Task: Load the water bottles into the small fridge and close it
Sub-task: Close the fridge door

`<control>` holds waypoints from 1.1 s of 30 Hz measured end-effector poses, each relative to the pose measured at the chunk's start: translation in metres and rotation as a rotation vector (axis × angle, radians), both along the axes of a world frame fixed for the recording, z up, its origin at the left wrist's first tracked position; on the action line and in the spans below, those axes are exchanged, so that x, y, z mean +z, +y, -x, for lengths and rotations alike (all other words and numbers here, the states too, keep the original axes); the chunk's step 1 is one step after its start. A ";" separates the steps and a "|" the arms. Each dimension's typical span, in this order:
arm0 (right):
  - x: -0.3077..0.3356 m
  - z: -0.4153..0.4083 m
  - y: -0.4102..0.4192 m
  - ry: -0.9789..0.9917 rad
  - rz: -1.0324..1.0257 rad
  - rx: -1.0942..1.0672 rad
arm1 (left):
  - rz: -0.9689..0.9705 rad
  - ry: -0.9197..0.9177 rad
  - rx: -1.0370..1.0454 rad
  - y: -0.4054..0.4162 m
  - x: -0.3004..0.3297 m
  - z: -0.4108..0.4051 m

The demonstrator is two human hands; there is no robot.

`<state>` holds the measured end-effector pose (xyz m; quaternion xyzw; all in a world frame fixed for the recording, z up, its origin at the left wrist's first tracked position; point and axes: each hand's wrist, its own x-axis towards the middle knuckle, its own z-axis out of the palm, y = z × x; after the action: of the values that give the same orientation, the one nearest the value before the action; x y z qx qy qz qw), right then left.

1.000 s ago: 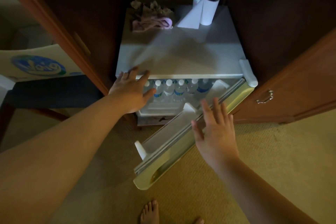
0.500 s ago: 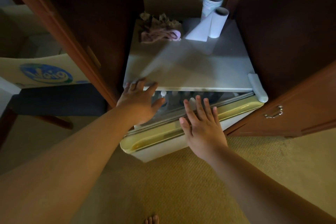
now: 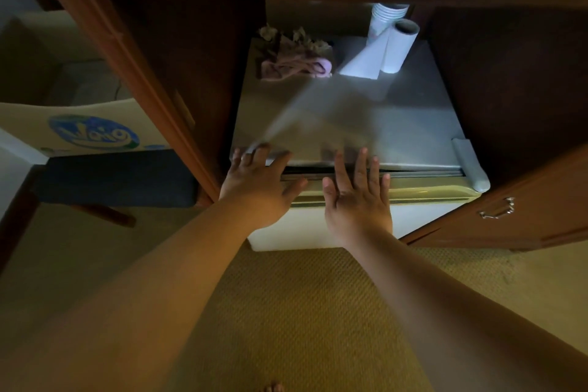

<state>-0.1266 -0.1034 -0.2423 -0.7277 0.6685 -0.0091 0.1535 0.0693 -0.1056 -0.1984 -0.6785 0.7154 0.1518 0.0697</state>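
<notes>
Pressing flat on the fridge door (image 3: 429, 196) — left hand (image 3: 259, 189), right hand (image 3: 358, 200), each grip open, empty.

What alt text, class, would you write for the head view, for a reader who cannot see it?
Two bare hands, left hand and right hand, press flat on the nearly shut door of a small fridge set in a wooden cabinet. On the fridge top lie a crumpled cloth, stacked paper cups and a paper roll.

Both arms stretched forward, left hand (image 3: 257, 186) and right hand (image 3: 356, 200) side by side, palms down, fingers spread
</notes>
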 end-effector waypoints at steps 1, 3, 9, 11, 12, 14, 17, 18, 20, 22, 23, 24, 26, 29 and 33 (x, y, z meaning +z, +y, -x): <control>-0.002 -0.002 -0.003 0.005 0.007 -0.010 | 0.009 -0.002 0.000 0.000 -0.003 0.000; -0.003 -0.005 -0.008 0.016 0.018 -0.030 | 0.029 -0.005 0.006 -0.001 -0.008 -0.001; -0.008 -0.012 -0.016 0.040 0.060 -0.060 | 0.077 0.001 0.029 0.006 -0.004 0.007; -0.008 -0.013 -0.017 0.040 0.053 -0.068 | 0.081 0.003 0.035 0.006 -0.008 0.008; -0.008 -0.013 -0.017 0.039 0.044 -0.070 | 0.080 0.003 0.037 0.006 -0.010 0.008; -0.007 -0.013 -0.018 0.037 0.034 -0.069 | 0.081 0.003 0.035 0.005 -0.013 0.008; -0.005 -0.012 -0.018 0.030 0.017 -0.065 | 0.092 0.005 0.034 0.005 -0.015 0.009; -0.005 -0.012 -0.018 0.031 0.009 -0.064 | 0.096 0.006 0.036 0.005 -0.016 0.009; -0.005 -0.012 -0.018 0.033 -0.007 -0.062 | 0.101 -0.001 0.040 0.005 -0.017 0.010; -0.005 -0.011 -0.019 0.034 -0.008 -0.063 | 0.100 -0.016 0.042 0.006 -0.018 0.011; -0.004 -0.011 -0.018 0.038 -0.007 -0.061 | 0.102 -0.019 0.039 0.007 -0.019 0.011; -0.004 -0.011 -0.018 0.039 -0.011 -0.058 | 0.099 -0.025 0.040 0.007 -0.019 0.010; -0.004 -0.011 -0.018 0.034 -0.002 -0.046 | 0.101 -0.024 0.036 0.007 -0.019 0.010; -0.002 -0.010 -0.019 0.035 -0.002 -0.037 | 0.082 -0.034 0.030 0.006 -0.013 0.010; 0.008 -0.003 -0.015 0.037 -0.031 0.014 | -0.028 0.060 0.044 0.002 -0.001 0.006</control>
<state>-0.1239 -0.1181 -0.2348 -0.7300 0.6660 0.0161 0.1524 0.0638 -0.1034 -0.1990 -0.6881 0.6999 0.1834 0.0546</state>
